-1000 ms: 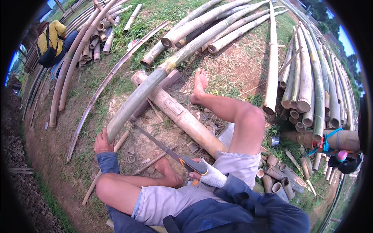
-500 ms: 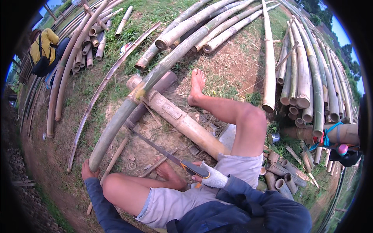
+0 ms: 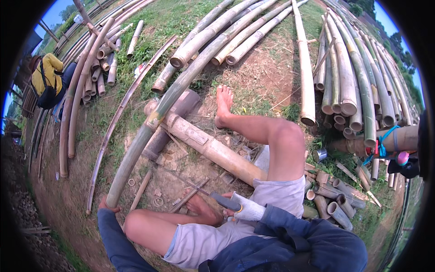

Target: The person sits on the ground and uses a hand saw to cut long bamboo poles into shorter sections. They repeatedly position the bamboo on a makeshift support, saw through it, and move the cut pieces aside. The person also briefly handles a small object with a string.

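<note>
Largest item: a stack of bamboo poles, upper right of the frame, full-length and uncut as far as visible.

Next, the held pole runs from the top centre down to the lower left. It crosses over the upper end of a pale bamboo log at frame centre and appears to rest there. No saw cut can be made out along it; its far end is lost among other poles.

A dark timber lies crosswise beneath that log. Short bamboo offcuts, lower right, indicate cutting completed on other lengths.

The saw, lower centre, is apart from the held pole, its blade pointing up and left. Judgement: sawing on this pole is not started, and all of it is outstanding.

Smallest, the hands. The left hand, bare, is curled around the pole's lower end; its fingers are partly hidden. The right hand, in a white glove, is closed around the saw's handle.
</note>
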{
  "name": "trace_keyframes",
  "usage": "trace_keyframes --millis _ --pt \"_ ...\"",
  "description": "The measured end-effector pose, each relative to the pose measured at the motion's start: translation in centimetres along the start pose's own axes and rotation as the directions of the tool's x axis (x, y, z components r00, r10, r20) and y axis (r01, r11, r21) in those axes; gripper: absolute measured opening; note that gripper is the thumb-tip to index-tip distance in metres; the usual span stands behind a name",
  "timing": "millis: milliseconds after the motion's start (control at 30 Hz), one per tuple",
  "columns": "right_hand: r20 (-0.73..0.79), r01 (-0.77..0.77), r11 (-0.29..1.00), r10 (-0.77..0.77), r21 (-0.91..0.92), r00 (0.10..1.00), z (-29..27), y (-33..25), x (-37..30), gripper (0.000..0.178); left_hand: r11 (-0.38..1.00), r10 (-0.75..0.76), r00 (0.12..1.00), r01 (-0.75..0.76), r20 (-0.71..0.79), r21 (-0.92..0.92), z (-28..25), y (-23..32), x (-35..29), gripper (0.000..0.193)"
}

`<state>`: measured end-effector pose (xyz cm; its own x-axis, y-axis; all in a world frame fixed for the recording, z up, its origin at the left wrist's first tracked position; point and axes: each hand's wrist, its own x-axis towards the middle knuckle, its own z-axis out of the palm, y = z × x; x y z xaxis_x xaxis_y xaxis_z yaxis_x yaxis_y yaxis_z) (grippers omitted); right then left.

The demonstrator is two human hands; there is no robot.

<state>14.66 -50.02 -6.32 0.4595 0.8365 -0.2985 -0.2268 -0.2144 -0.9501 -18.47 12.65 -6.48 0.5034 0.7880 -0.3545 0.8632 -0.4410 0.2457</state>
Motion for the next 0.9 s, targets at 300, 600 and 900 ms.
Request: trace_keyframes --millis 300,600,900 --pt "0.038 -0.032 0.998 0.029 0.056 0.999 0.0 0.4 0.2 0.063 0.996 0.046 0.998 -0.043 -0.036 0.076 -1.3 4.3 -0.8 0.116" --pt "0.029 -0.04 0.987 0.045 -0.154 0.999 -0.3 -1.4 -0.1 0.063 0.887 0.452 0.89 -0.455 -0.056 -0.079 -0.4 22.0 6.2 0.128" --pt "0.089 0.121 0.951 -0.1 -0.286 0.991 0.1 -1.6 0.3 0.062 0.96 0.217 0.973 -0.199 -0.075 0.199 2.1 30.6 5.2 0.096"
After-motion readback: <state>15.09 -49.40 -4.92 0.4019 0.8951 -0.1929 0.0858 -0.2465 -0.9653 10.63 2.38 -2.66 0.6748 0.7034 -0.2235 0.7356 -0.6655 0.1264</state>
